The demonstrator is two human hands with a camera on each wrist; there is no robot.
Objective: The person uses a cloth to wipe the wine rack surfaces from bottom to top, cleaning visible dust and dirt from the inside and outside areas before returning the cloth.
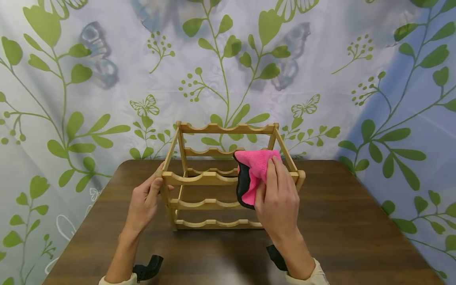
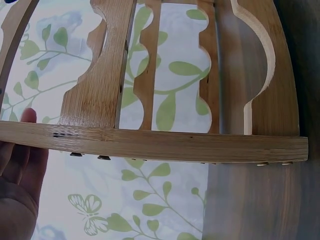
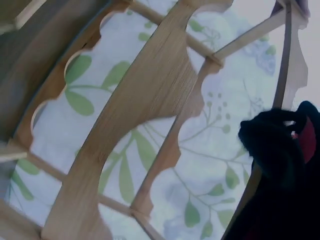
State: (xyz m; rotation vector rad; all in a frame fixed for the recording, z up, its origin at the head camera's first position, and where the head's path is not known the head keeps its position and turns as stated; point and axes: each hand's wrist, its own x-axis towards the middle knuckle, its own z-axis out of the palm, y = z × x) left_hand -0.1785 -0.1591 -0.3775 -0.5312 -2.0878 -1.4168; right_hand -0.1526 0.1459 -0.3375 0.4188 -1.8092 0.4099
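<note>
A light wooden wine rack (image 1: 208,179) with scalloped rails stands on the brown table. At its upper left front corner, my left hand (image 1: 144,200) grips the post, with the thumb in front. The left wrist view shows that hand (image 2: 22,185) around the rack's side post (image 2: 165,145). My right hand (image 1: 279,194) holds a pink cloth (image 1: 258,162) with a black edge against the right part of the top front rail. In the right wrist view the cloth (image 3: 280,150) looks dark and hides the fingers.
The brown wooden table (image 1: 342,221) extends on both sides of the rack. Behind it hangs a pale curtain (image 1: 228,83) printed with green leaves and butterflies. Black straps (image 1: 149,269) are at both wrists, near light sleeves.
</note>
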